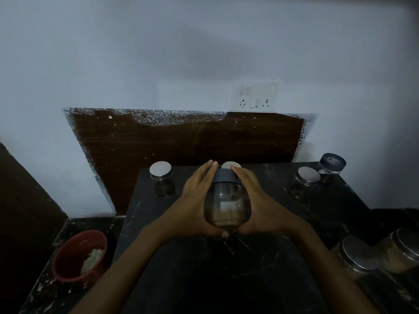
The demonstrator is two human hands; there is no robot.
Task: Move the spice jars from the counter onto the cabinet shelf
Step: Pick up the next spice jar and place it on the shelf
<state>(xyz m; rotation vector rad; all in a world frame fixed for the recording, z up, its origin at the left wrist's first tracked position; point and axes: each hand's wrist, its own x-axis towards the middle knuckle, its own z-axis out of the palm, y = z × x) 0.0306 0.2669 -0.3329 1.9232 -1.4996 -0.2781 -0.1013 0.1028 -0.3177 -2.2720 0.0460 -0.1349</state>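
Head view, spice jar [224,207] tilted lid-end toward wall [158,64], clasped by left hand [195,200], right hand [258,205]

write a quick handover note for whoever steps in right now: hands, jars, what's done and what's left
Left hand and right hand both hold the grey-lidded jar above the raised dark slab, likely the shelf.
Done: four jars stand at its back: left jar, middle jar behind the held one, right jar, dark-lidded jar.
Left: set this jar down, then fetch the lower jar and its neighbour at bottom right.
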